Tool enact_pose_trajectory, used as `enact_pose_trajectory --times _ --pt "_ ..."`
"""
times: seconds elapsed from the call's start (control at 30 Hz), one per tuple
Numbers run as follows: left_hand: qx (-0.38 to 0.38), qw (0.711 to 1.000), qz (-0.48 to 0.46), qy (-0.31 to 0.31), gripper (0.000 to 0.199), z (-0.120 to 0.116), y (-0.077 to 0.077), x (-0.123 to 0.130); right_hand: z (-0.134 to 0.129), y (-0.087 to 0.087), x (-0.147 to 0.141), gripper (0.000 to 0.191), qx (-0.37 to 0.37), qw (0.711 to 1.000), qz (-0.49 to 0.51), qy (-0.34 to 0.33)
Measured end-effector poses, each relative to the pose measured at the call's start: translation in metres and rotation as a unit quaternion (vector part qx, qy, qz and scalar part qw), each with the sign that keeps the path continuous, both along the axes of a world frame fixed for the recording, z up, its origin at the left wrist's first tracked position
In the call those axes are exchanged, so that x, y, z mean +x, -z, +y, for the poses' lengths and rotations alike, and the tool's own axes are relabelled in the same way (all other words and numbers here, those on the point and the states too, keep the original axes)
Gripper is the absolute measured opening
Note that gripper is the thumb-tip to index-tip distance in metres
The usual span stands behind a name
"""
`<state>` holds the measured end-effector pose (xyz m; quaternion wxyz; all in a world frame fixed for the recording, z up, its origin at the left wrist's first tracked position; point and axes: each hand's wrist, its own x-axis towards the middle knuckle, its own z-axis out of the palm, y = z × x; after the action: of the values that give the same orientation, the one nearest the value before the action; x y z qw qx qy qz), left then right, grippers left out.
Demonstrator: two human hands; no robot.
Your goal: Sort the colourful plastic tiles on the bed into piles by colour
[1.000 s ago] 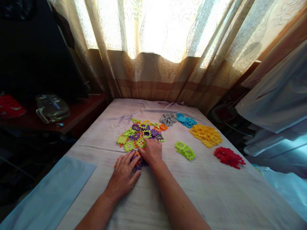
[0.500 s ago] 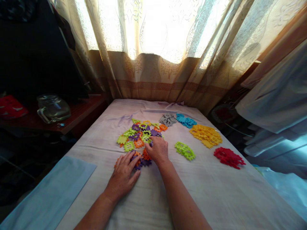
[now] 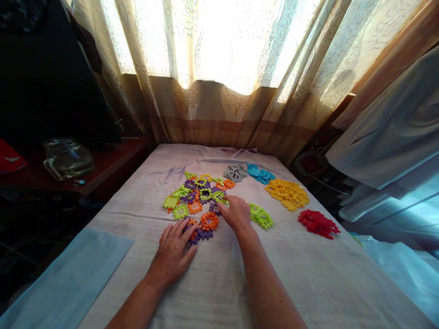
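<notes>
A mixed heap of lime-green, purple and orange plastic interlocking tiles (image 3: 195, 207) lies mid-bed. My left hand (image 3: 173, 250) rests palm down, fingers spread, partly covering orange and purple tiles at the heap's near side. My right hand (image 3: 236, 213) is at the heap's right edge, its thumb and index finger closed on a lime-green square tile (image 3: 218, 196). An orange round tile (image 3: 209, 221) with a square opening lies between my hands. Beyond my right hand is a separate lime-green pile (image 3: 261, 216), partly hidden by the hand.
Grey (image 3: 235, 172), blue (image 3: 260, 174), yellow (image 3: 287, 194) and red (image 3: 318, 224) tile piles lie toward the right on the sheet (image 3: 274, 269). A pale blue cloth (image 3: 68, 274) is at left. A glass jug (image 3: 68, 160) stands on the dark side table. Curtains hang behind.
My right hand has moved right with the lime-green tile between its fingers, uncovering the orange round tile. My left hand stays on its tiles. The view has shifted slightly.
</notes>
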<state>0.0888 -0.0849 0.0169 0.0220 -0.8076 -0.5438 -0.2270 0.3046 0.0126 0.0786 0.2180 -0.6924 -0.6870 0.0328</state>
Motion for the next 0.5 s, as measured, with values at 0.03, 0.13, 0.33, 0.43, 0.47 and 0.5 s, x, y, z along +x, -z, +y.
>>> enact_pose_trajectory --times 0.03,0.13,0.33,0.43,0.47,0.5 --pt "0.0 1.0 0.001 0.0 0.05 0.0 0.0 0.0 0.001 0.0 0.003 0.026 -0.003 1.0 -0.001 0.006" --pt "-0.002 1.0 0.003 -0.001 0.05 0.0 -0.001 0.0 0.002 -0.002 0.011 0.028 -0.019 0.999 -0.003 0.028" --pt "-0.007 1.0 0.001 -0.003 0.051 0.0 -0.001 0.0 0.004 -0.013 0.034 0.036 -0.063 0.995 0.009 0.081" --pt "-0.006 1.0 -0.001 -0.001 0.051 0.0 0.0 0.0 0.004 -0.016 0.051 0.039 -0.089 0.989 0.004 0.119" --pt "-0.005 1.0 -0.001 0.0 0.051 0.0 0.0 0.0 0.004 -0.017 0.058 0.04 -0.096 0.987 0.001 0.132" --pt "-0.003 1.0 -0.002 0.001 0.051 0.0 0.0 0.0 0.004 -0.017 0.064 0.041 -0.103 0.984 -0.001 0.145"
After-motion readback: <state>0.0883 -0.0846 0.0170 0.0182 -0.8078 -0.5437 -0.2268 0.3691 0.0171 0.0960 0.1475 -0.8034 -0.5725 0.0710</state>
